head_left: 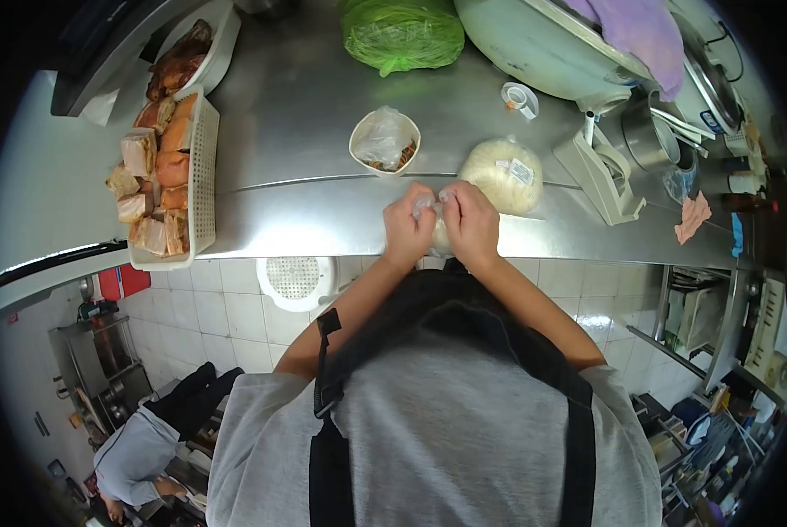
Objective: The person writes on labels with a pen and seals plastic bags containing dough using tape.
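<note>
Both my hands are close together at the front edge of the steel counter (306, 215). My left hand (408, 230) is closed on the gathered top of a clear plastic bag (442, 239), and my right hand (471, 224) pinches the same bag from the other side. The bag hangs below my fingers with something pale in it, partly hidden by them. Just beyond my right hand lies a round, pale, wrapped bundle (501, 178) with a white label. A white bowl (385, 142) with a plastic bag and brown bits in it stands beyond my left hand.
At the left, a white basket (202, 176) holds meat pieces. Green bags (402, 35) lie at the back. A large basin (534, 53), tape dispenser (600, 176) and metal pot (648, 136) stand at the right. Behind, a stool (297, 279) and another person (143, 448).
</note>
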`<move>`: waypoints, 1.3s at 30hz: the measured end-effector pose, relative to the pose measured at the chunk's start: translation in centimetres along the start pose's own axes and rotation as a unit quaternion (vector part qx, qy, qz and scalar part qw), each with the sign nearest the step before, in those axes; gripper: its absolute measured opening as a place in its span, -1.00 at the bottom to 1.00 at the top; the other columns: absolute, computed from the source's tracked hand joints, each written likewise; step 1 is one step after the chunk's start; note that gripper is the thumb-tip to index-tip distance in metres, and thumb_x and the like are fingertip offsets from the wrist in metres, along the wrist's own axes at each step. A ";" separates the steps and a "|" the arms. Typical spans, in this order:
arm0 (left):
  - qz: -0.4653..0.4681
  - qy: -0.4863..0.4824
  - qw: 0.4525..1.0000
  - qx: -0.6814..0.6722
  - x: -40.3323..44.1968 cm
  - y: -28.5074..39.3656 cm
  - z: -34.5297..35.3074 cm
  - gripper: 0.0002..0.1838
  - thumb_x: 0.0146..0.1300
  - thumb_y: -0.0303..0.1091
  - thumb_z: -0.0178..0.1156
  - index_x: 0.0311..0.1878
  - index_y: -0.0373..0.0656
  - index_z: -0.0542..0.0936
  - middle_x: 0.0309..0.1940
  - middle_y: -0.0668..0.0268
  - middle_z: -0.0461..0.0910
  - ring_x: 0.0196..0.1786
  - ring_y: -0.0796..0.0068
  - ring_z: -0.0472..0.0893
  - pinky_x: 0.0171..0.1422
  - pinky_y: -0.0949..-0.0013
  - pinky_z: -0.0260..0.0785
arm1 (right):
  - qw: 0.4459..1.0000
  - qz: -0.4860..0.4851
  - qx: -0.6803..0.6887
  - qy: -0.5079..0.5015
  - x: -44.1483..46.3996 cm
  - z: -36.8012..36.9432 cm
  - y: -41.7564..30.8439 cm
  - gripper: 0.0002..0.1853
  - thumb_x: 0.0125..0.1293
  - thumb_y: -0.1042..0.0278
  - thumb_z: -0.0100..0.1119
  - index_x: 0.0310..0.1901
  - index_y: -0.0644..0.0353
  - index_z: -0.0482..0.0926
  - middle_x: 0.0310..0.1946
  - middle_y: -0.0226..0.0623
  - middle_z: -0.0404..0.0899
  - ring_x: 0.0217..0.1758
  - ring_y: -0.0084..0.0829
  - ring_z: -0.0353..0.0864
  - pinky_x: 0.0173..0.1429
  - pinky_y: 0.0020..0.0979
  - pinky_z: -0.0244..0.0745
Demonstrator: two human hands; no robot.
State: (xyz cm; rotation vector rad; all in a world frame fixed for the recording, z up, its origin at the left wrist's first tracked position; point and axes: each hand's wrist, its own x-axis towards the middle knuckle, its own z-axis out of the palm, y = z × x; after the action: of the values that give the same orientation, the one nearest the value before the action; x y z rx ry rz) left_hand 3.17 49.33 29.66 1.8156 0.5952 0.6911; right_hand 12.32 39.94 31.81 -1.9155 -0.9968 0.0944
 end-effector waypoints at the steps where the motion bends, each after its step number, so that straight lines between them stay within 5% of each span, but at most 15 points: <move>1: -0.001 0.004 1.000 -0.004 0.1 0.1 0.1 -0.88 0.13 -0.48 -0.01 -0.28 -0.24 0.49 -0.55 0.16 0.47 -0.51 0.35 0.45 -0.35 0.32 0.35 | 0.999 0.034 0.025 -0.022 0.0 -0.3 0.0 -0.90 0.25 0.43 0.08 -0.24 0.22 0.53 -0.34 -0.11 0.57 -0.25 -0.05 0.56 -0.15 -0.19 0.46; 3: -0.012 0.003 1.000 -0.007 0.9 0.2 0.1 -0.88 0.15 -0.46 0.00 -0.28 -0.24 0.48 -0.56 0.16 0.47 -0.51 0.38 0.45 -0.35 0.33 0.35 | 0.991 0.093 0.077 -0.061 0.7 -1.0 -0.1 -0.87 0.22 0.44 0.09 -0.20 0.21 0.52 -0.28 -0.07 0.56 -0.17 -0.02 0.55 -0.05 -0.19 0.46; 6: -0.063 -0.014 0.998 -0.005 1.4 -0.3 -0.3 -0.86 0.19 -0.38 0.07 -0.25 -0.24 0.50 -0.54 0.07 0.52 -0.51 0.21 0.53 -0.35 0.26 0.38 | 0.971 0.015 0.214 -0.102 0.7 -2.5 1.0 -0.81 0.21 0.44 0.09 -0.13 0.20 0.50 -0.13 -0.05 0.55 0.00 0.00 0.50 0.16 -0.17 0.37; 9: -0.103 -0.029 0.994 0.016 1.8 -0.8 -0.2 -0.76 0.22 -0.27 0.12 -0.21 -0.28 0.52 -0.47 0.00 0.56 -0.43 0.17 0.56 -0.28 0.21 0.40 | 0.972 -0.051 0.154 -0.169 0.1 -3.8 0.7 -0.83 0.22 0.44 0.06 -0.16 0.22 0.52 0.01 -0.09 0.52 0.15 -0.02 0.43 0.32 -0.17 0.26; 12: -0.101 -0.060 0.992 0.055 2.4 -2.0 -0.3 -0.63 0.20 -0.15 0.19 -0.19 -0.34 0.57 -0.34 -0.12 0.61 -0.29 0.05 0.61 -0.17 0.14 0.41 | 0.969 -0.208 0.077 -0.108 1.0 -4.0 1.3 -0.84 0.25 0.45 0.03 -0.17 0.23 0.54 0.05 -0.15 0.52 0.21 -0.04 0.41 0.36 -0.19 0.25; 13: -0.084 -0.057 0.994 0.032 2.4 -2.7 -0.4 -0.61 0.20 -0.14 0.20 -0.18 -0.37 0.59 -0.32 -0.07 0.65 -0.26 0.13 0.63 -0.15 0.18 0.43 | 0.961 -0.183 0.138 -0.152 1.1 -4.3 0.8 -0.80 0.38 0.46 -0.09 -0.15 0.24 0.57 0.04 -0.12 0.52 0.24 -0.02 0.41 0.43 -0.20 0.15; 15: -0.167 -0.112 0.979 0.032 3.4 -0.8 -1.3 -0.65 0.19 -0.17 0.22 -0.23 -0.36 0.62 -0.40 0.08 0.65 -0.33 0.39 0.59 -0.20 0.25 0.42 | 0.919 0.078 0.316 -0.221 0.1 -3.8 0.9 -0.76 0.45 0.41 -0.10 -0.04 0.22 0.58 -0.04 -0.33 0.57 0.09 -0.44 0.50 0.29 -0.33 0.32; 16: -0.122 -0.084 0.988 0.034 3.3 -3.3 -1.0 -0.71 0.13 -0.23 0.30 -0.31 -0.33 0.62 -0.51 0.23 0.59 -0.43 0.49 0.48 -0.31 0.33 0.36 | 0.903 0.123 0.348 -0.220 0.2 -3.3 1.6 -0.76 0.46 0.37 -0.06 0.01 0.22 0.57 -0.12 -0.43 0.58 -0.05 -0.59 0.50 0.14 -0.46 0.41; 18: -0.112 -0.073 0.990 0.041 3.4 -3.1 -1.6 -0.69 0.05 -0.25 0.45 -0.51 -0.22 0.53 -0.67 0.48 0.43 -0.54 0.66 0.32 -0.46 0.46 0.22 | 0.878 0.146 0.404 -0.211 1.1 -2.2 2.6 -0.75 0.46 0.32 0.00 0.01 0.25 0.59 -0.21 -0.50 0.58 -0.16 -0.64 0.50 0.04 -0.53 0.42; 20: -0.103 -0.018 0.994 0.006 3.5 0.8 -1.4 -0.65 0.10 -0.28 0.43 -0.59 -0.16 0.44 -0.69 0.48 0.42 -0.58 0.70 0.30 -0.50 0.50 0.17 | 0.906 0.144 0.345 -0.198 2.4 -3.2 1.1 -0.74 0.45 0.29 0.03 0.00 0.26 0.60 -0.25 -0.50 0.61 -0.18 -0.65 0.51 0.00 -0.56 0.42; 26: -0.185 -0.095 0.961 -0.183 3.5 1.3 -2.5 -0.71 0.19 -0.42 0.36 -0.55 -0.10 0.43 -0.62 0.41 0.53 -0.57 0.74 0.44 -0.45 0.61 0.33 | 0.932 0.129 0.314 -0.126 3.3 -1.4 1.7 -0.71 0.44 0.25 0.05 0.00 0.24 0.62 -0.20 -0.39 0.68 -0.15 -0.57 0.59 -0.01 -0.49 0.46; 30: -0.130 -0.178 0.949 -0.224 2.8 1.6 -2.9 -0.89 0.18 -0.47 0.35 -0.34 -0.28 0.59 -0.40 0.28 0.67 -0.32 0.57 0.62 -0.16 0.46 0.52 | 0.972 0.057 0.114 -0.197 3.4 -1.8 0.7 -0.61 0.44 0.12 -0.10 0.03 0.19 0.61 -0.15 -0.12 0.68 -0.07 -0.19 0.66 0.05 -0.25 0.49; 33: 0.001 -0.213 0.977 0.013 2.8 2.1 -4.0 -0.83 0.11 -0.52 0.37 -0.21 -0.28 0.66 -0.35 0.27 0.69 -0.27 0.40 0.65 -0.08 0.37 0.50 | 0.957 0.066 0.176 -0.220 3.4 -1.4 1.4 -0.51 0.43 0.02 -0.23 0.04 0.18 0.60 -0.08 0.00 0.64 0.04 -0.01 0.58 0.17 -0.18 0.41; 36: 0.127 -0.179 0.971 0.091 2.8 4.0 -3.9 -0.81 -0.04 -0.48 0.44 -0.30 -0.14 0.67 -0.29 0.18 0.67 -0.21 0.18 0.67 -0.10 0.23 0.47 | 0.938 0.031 0.138 -0.317 4.5 -1.1 2.1 -0.39 0.48 -0.14 -0.30 0.13 0.21 0.55 0.03 0.02 0.59 0.12 -0.11 0.55 0.22 -0.28 0.37; 39: 0.319 -0.098 0.909 0.250 2.7 5.8 -4.0 -0.76 -0.11 -0.48 0.46 -0.30 -0.16 0.66 -0.18 0.18 0.61 -0.12 0.10 0.59 -0.04 0.23 0.43 | 0.903 0.041 0.142 -0.404 5.1 -5.0 -1.8 -0.31 0.46 -0.26 -0.31 0.13 0.22 0.55 0.05 0.06 0.57 0.15 -0.01 0.50 0.25 -0.23 0.33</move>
State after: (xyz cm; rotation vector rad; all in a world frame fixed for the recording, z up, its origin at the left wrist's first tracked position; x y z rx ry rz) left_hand 2.68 51.98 36.69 2.5694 0.0131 0.8121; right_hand 16.86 40.24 37.67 -1.6433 -1.3343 1.0959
